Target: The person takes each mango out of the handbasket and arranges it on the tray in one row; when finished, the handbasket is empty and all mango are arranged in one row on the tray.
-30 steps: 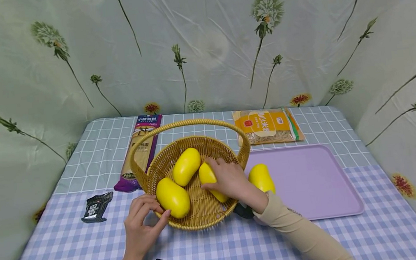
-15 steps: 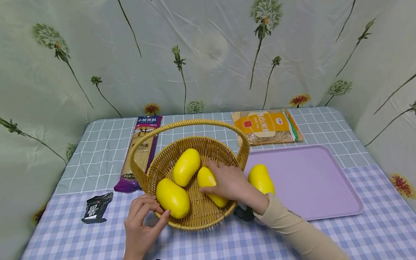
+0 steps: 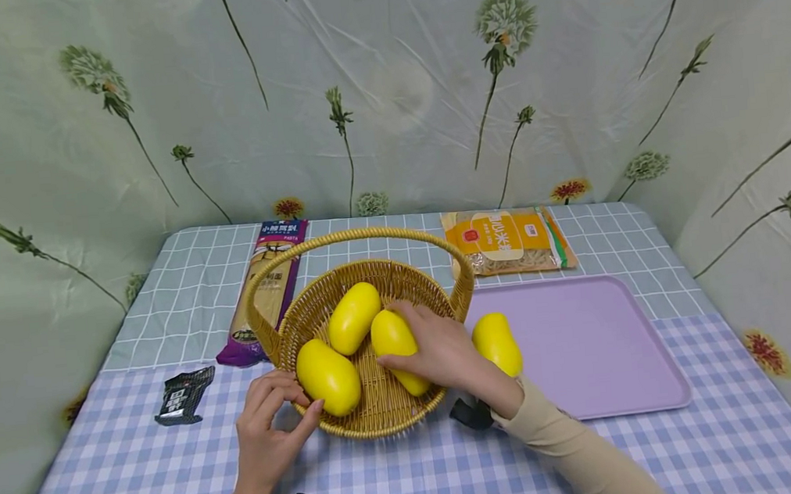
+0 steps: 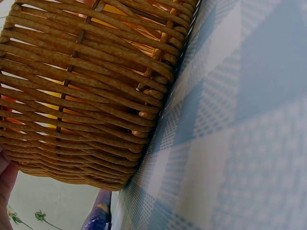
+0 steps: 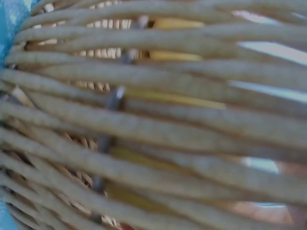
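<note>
A wicker basket point(image 3: 383, 428) with a tall arched handle stands mid-table. Inside it are three smooth yellow mangoes: one at the left point(image 3: 329, 377), another toward the back point(image 3: 355, 318), and a third mango point(image 3: 393, 341) at the right. My right hand point(image 3: 443, 349) reaches over the right rim and grips this third mango, thumb on its near side and fingers across the far side. At the left front my left hand point(image 3: 269, 419) pinches the basket's rim. Both wrist views are mostly filled by the basket's woven wall point(image 4: 86, 96).
Right of the basket lies a lilac tray point(image 3: 610, 354) bearing another mango point(image 3: 497, 344), partly behind my right wrist. A pasta packet point(image 3: 268, 289) lies behind left, an orange food packet point(image 3: 511, 241) behind right. A small black packet point(image 3: 185, 395) is at the left.
My right hand and the mango in it have shifted slightly left and toward me within the basket. The left hand keeps its place on the rim.
</note>
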Motion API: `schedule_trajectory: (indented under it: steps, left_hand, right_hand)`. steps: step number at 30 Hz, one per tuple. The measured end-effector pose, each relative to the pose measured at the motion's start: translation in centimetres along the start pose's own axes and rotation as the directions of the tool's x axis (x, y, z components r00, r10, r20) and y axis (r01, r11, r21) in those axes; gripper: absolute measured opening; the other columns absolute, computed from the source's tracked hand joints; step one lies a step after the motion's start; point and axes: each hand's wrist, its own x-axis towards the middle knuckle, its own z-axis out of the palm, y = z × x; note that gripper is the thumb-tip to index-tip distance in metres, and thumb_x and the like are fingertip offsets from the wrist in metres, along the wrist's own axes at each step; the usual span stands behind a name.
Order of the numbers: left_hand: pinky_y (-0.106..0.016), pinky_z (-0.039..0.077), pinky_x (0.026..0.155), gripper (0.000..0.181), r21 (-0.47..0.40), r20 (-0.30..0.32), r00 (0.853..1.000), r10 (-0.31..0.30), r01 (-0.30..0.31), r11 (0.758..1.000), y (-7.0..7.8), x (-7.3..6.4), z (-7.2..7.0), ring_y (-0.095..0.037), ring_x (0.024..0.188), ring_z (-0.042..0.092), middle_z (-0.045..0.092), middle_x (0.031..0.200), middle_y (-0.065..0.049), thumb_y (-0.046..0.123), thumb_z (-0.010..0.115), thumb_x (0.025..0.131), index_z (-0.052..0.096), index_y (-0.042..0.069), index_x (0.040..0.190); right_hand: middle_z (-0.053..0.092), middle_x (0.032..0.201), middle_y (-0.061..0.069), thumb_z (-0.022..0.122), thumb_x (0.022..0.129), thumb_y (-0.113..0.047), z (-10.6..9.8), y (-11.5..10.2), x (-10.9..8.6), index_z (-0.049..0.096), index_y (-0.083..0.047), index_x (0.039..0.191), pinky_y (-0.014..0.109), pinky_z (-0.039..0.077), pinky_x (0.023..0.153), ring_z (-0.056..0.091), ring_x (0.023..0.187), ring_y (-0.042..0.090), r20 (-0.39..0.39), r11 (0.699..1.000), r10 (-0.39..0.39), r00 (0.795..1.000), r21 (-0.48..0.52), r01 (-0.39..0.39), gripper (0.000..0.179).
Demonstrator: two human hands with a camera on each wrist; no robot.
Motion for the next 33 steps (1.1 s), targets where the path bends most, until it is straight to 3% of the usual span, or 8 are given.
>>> schedule_trajectory:
  steps: [8,21,26,33]
  left_hand:
    - [-0.025,0.040,0.090,0.035,0.005,0.005,1.000,-0.005,0.005,1.000,0.0,-0.1,0.0,-0.030,0.081,0.050,0.056,0.075,-0.011,0.030,0.068,0.087,0.056,0.003,0.068]
    - [-0.026,0.040,0.090,0.035,-0.001,0.010,1.000,-0.007,0.007,1.000,0.0,0.0,-0.1,-0.030,0.082,0.050,0.056,0.076,-0.012,0.029,0.068,0.087,0.057,0.003,0.068]
    - [-0.025,0.040,0.090,0.034,-0.001,0.011,1.000,-0.008,0.008,1.000,0.0,0.0,-0.1,-0.031,0.082,0.050,0.056,0.075,-0.012,0.029,0.068,0.087,0.057,0.003,0.068]
    - [-0.025,0.040,0.089,0.034,-0.002,0.010,1.000,-0.009,0.009,1.000,0.0,0.0,0.0,-0.029,0.082,0.051,0.056,0.076,-0.011,0.029,0.068,0.087,0.057,0.003,0.068]
  right_hand:
    - [0.056,0.117,0.004,0.067,0.079,-0.059,-0.3,0.0,-0.6,0.042,-0.023,0.136,0.032,0.046,0.060,0.055,0.079,0.016,-0.090,0.996,-0.013,0.996,0.091,0.021,0.072]
    - [0.054,0.124,-0.002,0.071,0.076,-0.057,-1.2,0.0,-1.9,0.043,-0.025,0.134,0.031,0.050,0.068,0.058,0.088,0.013,-0.221,0.971,-0.053,0.974,0.215,0.102,0.071]
    - [0.054,0.122,-0.004,0.075,0.075,-0.051,-1.5,0.1,-2.7,0.043,-0.026,0.134,0.030,0.052,0.068,0.059,0.088,0.012,-0.283,0.955,-0.103,0.954,0.239,0.174,0.072]
    - [0.054,0.126,-0.001,0.080,0.073,-0.041,-1.8,0.5,-3.8,0.043,-0.023,0.136,0.035,0.052,0.064,0.056,0.089,0.014,-0.394,0.924,-0.179,0.902,0.247,0.291,0.075]
